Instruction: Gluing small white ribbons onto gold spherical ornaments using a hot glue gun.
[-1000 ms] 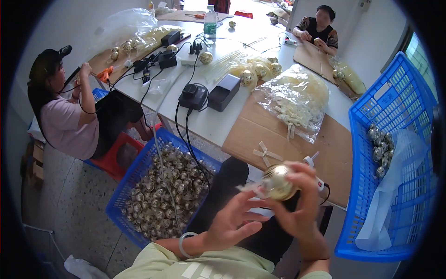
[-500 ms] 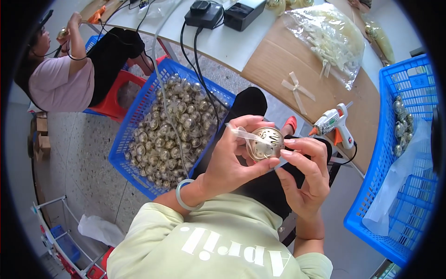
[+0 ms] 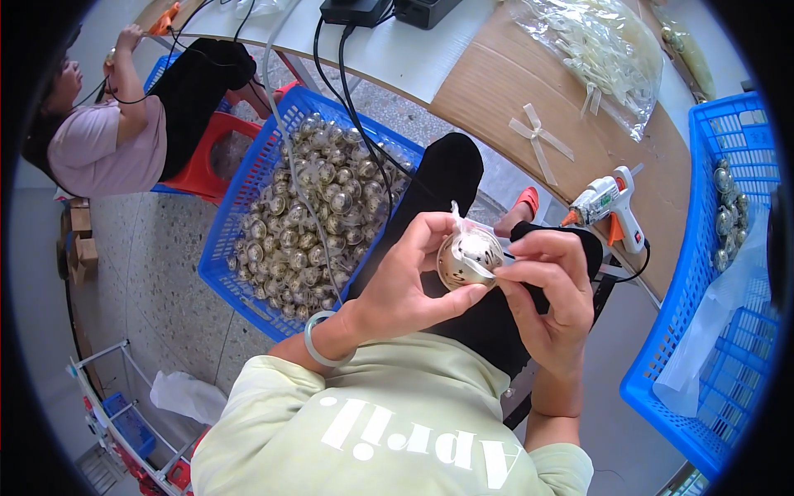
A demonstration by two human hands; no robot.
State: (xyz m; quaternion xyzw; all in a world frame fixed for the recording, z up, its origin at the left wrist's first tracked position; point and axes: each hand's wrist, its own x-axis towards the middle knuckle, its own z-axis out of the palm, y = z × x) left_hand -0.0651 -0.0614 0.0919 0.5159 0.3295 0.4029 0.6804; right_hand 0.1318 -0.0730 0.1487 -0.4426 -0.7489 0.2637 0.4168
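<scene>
A shiny pale-gold bauble (image 3: 451,266) with dark markings is held up in front of my lap. My left hand (image 3: 401,277) is closed around its left side, thumb below and fingers behind. A sheer white ribbon (image 3: 477,266) is on the bauble, one end standing up at its top and a tail running to the right. Finger and thumb of my right hand (image 3: 550,289) are pinched together at that tail, beside the bauble's right edge. The ribbon's tip is hidden by the fingers.
A blue basket (image 3: 217,248) full of baubles stands left. On the cardboard-covered table (image 3: 475,87) lie a glue gun (image 3: 608,202), a white ribbon bow (image 3: 538,136) and a bag of bows (image 3: 591,58). Another blue basket (image 3: 653,372) is right. A co-worker (image 3: 107,140) sits far left.
The bauble has turned in my left hand, so its ribbon now stands up at the top. My right fingers have closed on the ribbon's tail. The view has shifted slightly.
</scene>
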